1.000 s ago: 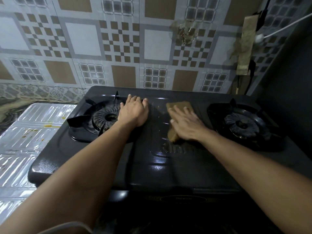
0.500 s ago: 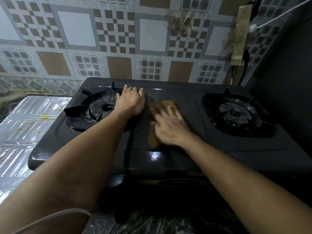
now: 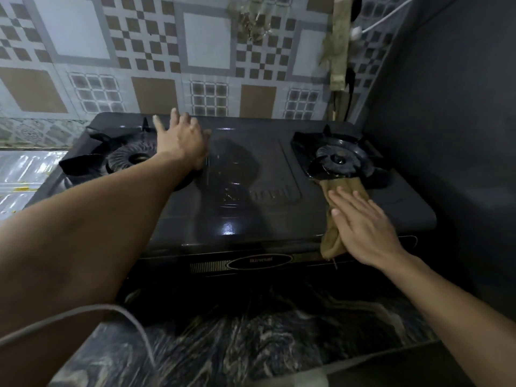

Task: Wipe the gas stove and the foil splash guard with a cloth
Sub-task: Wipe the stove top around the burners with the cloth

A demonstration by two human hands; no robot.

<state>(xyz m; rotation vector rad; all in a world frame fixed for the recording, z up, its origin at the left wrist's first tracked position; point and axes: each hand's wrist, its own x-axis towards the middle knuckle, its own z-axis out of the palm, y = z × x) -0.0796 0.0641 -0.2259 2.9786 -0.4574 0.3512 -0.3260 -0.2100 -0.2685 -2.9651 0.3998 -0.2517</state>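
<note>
A black two-burner gas stove (image 3: 251,208) sits on a dark marbled counter. My left hand (image 3: 181,141) rests flat on the stove top beside the left burner (image 3: 131,159), fingers spread, holding nothing. My right hand (image 3: 363,227) presses flat on a tan cloth (image 3: 332,241) at the stove's front right, just below the right burner (image 3: 339,160). The cloth's lower end hangs over the stove's front edge. The foil splash guard (image 3: 19,177) lies flat to the left of the stove, shiny with yellowish stains.
A patterned tile wall (image 3: 195,51) stands behind the stove. A dark wall (image 3: 460,121) closes in the right side. A brownish strip (image 3: 339,43) and a white cable (image 3: 385,15) hang in the back right corner. A grey cord (image 3: 83,314) crosses my left arm.
My right hand has slid the cloth from the stove's centre to the front right, below the right burner. My left hand has spread its fingers and shifted slightly back.
</note>
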